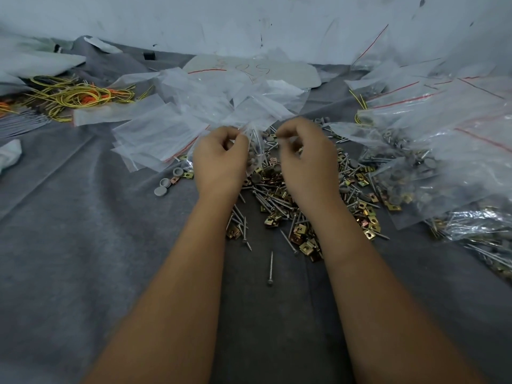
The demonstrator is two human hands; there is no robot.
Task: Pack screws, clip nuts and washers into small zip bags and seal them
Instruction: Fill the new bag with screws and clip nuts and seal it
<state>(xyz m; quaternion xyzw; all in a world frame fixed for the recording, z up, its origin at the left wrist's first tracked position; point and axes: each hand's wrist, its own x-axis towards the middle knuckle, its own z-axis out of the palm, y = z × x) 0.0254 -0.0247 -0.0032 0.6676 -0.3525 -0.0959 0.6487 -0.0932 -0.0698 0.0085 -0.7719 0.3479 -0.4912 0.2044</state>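
Two hands up over the pile, one small zip bag (256, 146) hanging between them! The left hand (220, 159) has its fingers curled tight, pinching the bag's top edge on one side; the right hand (306, 155) pinches the other side, fingertips bunched. Screws and grey caps show through the plastic, and the bag dangles just above the loose heap of screws and clip nuts (279, 198), far too many to count. One stray screw (270, 268) lies alone nearer the body, between the forearms. Three grey caps (169, 181) sit left of the heap. Empty bags (155, 134) fan out behind the left hand; filled bags (432, 167) crowd the right side, close to the right wrist. The grey cloth (83, 217) lies open left and front. Yellow wires (74, 97) lie far left.
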